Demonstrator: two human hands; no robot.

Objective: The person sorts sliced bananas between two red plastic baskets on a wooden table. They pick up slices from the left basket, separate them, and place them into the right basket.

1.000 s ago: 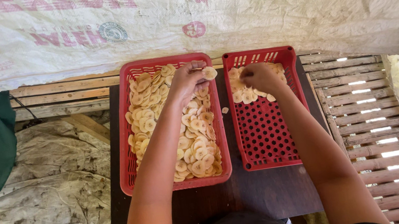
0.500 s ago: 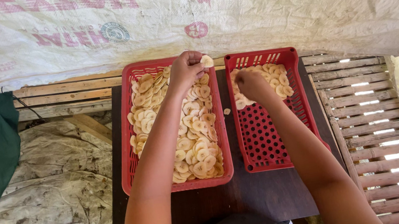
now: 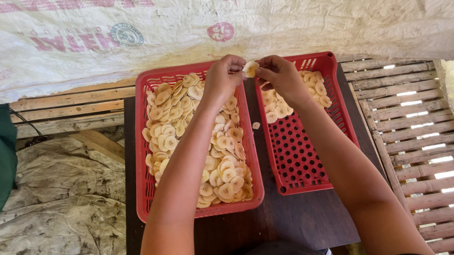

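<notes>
Top centre of the frame – left hand and right hand both pinch one pale slice; squeezed harder, it could snap – or drop between the red trays

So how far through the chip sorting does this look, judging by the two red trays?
Done: a small batch of pale round chips covers only the far end of the right red perforated plastic tray. In hand: left hand and right hand pinch one chip between the trays. Left: the left red tray is nearly full of chips.
</notes>
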